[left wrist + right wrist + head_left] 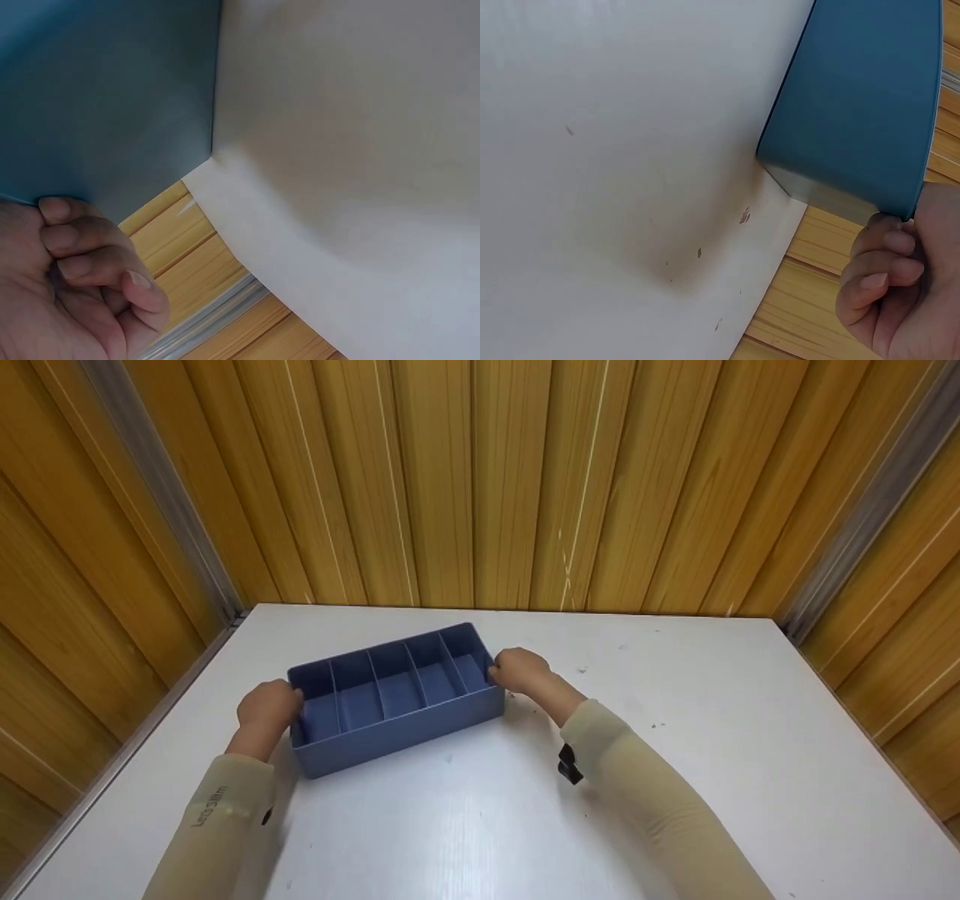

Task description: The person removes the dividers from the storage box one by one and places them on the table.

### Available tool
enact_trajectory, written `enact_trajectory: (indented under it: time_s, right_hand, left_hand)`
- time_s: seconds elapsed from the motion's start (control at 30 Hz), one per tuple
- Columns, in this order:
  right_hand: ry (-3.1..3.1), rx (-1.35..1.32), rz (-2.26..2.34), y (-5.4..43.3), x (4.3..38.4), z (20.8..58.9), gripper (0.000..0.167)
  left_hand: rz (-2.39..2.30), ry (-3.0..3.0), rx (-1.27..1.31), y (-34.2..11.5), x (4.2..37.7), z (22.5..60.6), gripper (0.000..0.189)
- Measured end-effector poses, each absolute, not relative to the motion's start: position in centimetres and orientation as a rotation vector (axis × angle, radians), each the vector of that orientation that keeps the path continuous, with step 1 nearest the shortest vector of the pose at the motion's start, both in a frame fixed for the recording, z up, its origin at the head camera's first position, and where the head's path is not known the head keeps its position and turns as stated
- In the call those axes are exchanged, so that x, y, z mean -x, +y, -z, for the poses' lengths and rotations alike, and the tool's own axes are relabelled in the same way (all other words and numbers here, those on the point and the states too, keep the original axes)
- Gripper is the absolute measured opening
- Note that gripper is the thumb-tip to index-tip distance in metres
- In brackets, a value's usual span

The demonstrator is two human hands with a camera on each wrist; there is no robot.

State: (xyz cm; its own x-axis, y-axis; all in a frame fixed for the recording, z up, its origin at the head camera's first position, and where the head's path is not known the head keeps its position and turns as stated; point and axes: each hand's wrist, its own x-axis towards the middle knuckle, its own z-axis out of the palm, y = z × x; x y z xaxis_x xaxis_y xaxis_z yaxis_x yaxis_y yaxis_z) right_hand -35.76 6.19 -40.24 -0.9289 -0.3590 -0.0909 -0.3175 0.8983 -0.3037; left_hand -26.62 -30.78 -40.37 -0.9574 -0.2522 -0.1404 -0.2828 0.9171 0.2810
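Observation:
A blue storage box (401, 739) with thin dividers and several bare compartments is turned at an angle over the white table, its right end farther back. The left hand (270, 711) grips the rim of its left end wall. At the opposite end, the right hand (521, 669) pinches the rim of the right end wall. In the left wrist view, curled fingers (97, 244) lie close against the box's outer wall (127, 112). Fingers (877, 274) of the right hand are curled below the rim in the right wrist view. Whether the box's base touches the table everywhere, I cannot tell.
A white table (675, 765) with small dark marks extends around the box. Yellow wood-look panels (495, 487) rise behind it and along both sides, with grey metal strips (161, 480) at the corners.

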Motion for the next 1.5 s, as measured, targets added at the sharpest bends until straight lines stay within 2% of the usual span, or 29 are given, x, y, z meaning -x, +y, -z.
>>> enact_trajectory:
  time_s: [0.5, 0.8, 1.5]
  right_hand:
    - [2.931, 0.432, 0.508, 9.4, 35.1, 41.0, 0.036]
    - [2.955, 0.402, 0.557, 10.3, 34.1, 41.5, 0.032]
    - [2.980, 0.322, 0.617, 11.8, 32.4, 41.7, 0.035]
  left_hand:
    - [-0.443, 3.025, 0.358, -27.9, 28.6, 40.5, 0.040]
    - [-0.450, 3.048, 0.378, -27.0, 29.0, 40.9, 0.043]
    - [-0.460, 3.078, 0.347, -25.8, 30.4, 41.1, 0.045]
